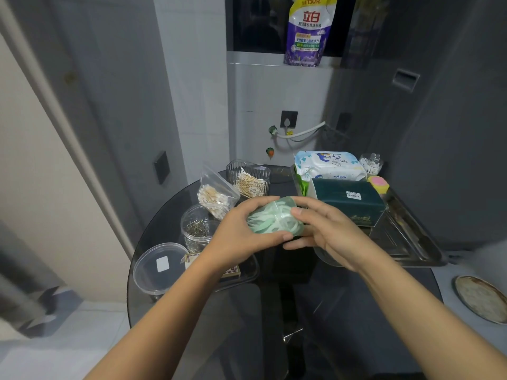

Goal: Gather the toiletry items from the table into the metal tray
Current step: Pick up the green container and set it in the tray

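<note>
A clear bag of mint-green floss picks (pixel 275 218) is held up in mid-air between both hands, just above the worktop (pixel 343 311) and a bit left of the metal tray (pixel 411 242). The left hand (pixel 244 231) is wrapped around the bag's left side, thumb underneath, fingers over the top; the right hand (pixel 326 229) is pinching the right end, so it looks like a hand-over or a last steadying before the drop.

Already sat in the tray: a pack of baby wipes (pixel 327 165), a dark green box (pixel 347 200), a pink and yellow soap-like thing (pixel 378 184) and a small clear jar of white bits (pixel 371 163) at the far edge.

Still out on the worktop: a zip bag of cotton swabs (pixel 216 194), a ribbed clear cup of swabs (pixel 248 178), a jar of metal pins (pixel 199 226), a clear round lid (pixel 160 267) and a small patterned box (pixel 230 270).

So this is probably the carry step, mid-task. Next the bag needs shifting right and setting down in the free near part of the tray, clear of the green box.
</note>
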A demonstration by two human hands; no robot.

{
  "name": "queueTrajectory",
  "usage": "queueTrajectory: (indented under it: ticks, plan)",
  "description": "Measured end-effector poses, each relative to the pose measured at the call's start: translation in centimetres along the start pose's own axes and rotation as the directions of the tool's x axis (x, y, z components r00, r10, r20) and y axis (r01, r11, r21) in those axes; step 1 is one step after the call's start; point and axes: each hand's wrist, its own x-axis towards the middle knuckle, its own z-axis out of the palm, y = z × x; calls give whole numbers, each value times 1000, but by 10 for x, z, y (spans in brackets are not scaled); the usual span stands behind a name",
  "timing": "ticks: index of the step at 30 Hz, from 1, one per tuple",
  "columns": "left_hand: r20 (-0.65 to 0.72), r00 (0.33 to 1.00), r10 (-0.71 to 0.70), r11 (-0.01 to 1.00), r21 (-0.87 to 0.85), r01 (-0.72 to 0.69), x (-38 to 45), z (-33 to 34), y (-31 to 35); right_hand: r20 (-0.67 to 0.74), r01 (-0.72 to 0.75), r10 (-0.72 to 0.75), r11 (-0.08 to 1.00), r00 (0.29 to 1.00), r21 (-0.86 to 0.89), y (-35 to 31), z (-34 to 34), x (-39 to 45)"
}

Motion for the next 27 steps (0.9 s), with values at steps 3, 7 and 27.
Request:
queueTrajectory:
  ticks: [3,7,27]
  plan:
    - [10,1000,-7,1000,-2,7,0,0,1,5,13,-13,1000,1000,-15,-1,0,-1]
    - [39,999,-3,1000,6,3,1,-3,4,17,28,-27,999,999,-27,-3,-2,-2]
    - [77,997,-16,994,107,7,0,2,-6,115,-54,57,998,992,-27,6,-7,-4]
